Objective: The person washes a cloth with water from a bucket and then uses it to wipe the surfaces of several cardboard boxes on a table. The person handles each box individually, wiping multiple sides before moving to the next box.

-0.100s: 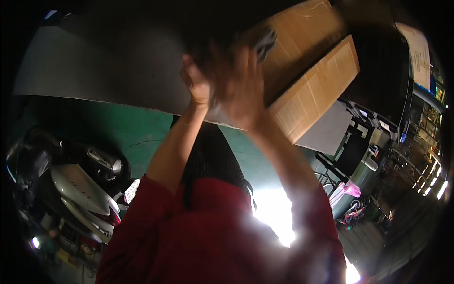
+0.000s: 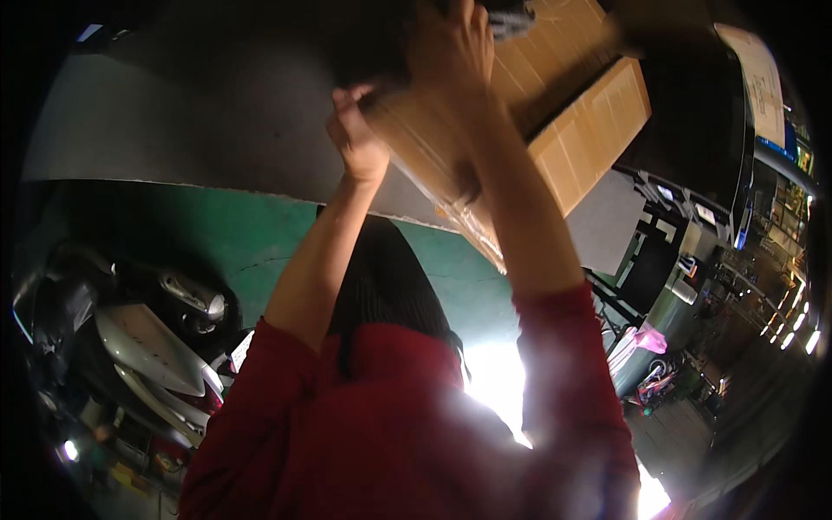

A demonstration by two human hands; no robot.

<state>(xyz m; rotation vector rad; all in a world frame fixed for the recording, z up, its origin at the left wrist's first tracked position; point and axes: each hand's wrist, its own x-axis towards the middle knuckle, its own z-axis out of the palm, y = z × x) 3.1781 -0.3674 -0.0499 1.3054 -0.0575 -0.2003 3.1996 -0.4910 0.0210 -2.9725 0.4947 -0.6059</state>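
A brown cardboard box (image 2: 555, 52) lies on the flat grey worktop (image 2: 173, 130). The left hand (image 2: 357, 143) curls by its left edge; the right hand (image 2: 452, 52) reaches farther; whether either grips, I cannot tell. Even pressure should avoid creasing.

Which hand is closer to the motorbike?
Left. In the picture, the left hand is up and right of the motorbike, beside the cardboard; the right hand is higher and farther right.
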